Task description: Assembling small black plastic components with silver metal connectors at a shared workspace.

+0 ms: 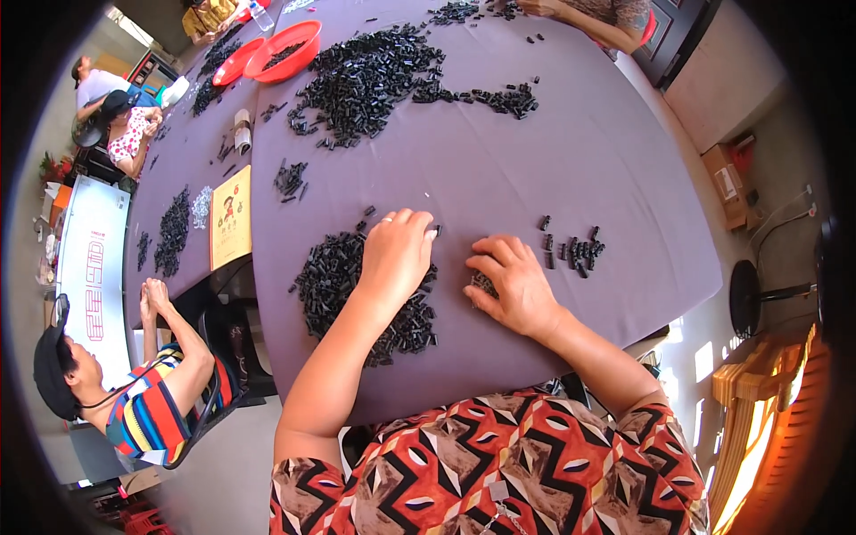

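Note:
My left hand (399, 256) is above the near pile of small black tube-like pieces (332, 285), its fingers bent together. A small dark piece (437, 230) shows at its fingertips. To the right, my right hand (522, 290) rests low over the cloth with its fingers curled. Under them, a greyish clump (484, 283) shows in part; its kind is unclear. Beyond my right hand lie several loose black pieces (575, 250), some of them upright.
A purple-grey cloth (624, 169) covers the table. Farther off are a large heap of black pieces (366, 80) and two red bowls (305, 36). On the left lie a yellow booklet (230, 218) and another pile (173, 234). A person in stripes (156, 406) sits at left; others sit beyond.

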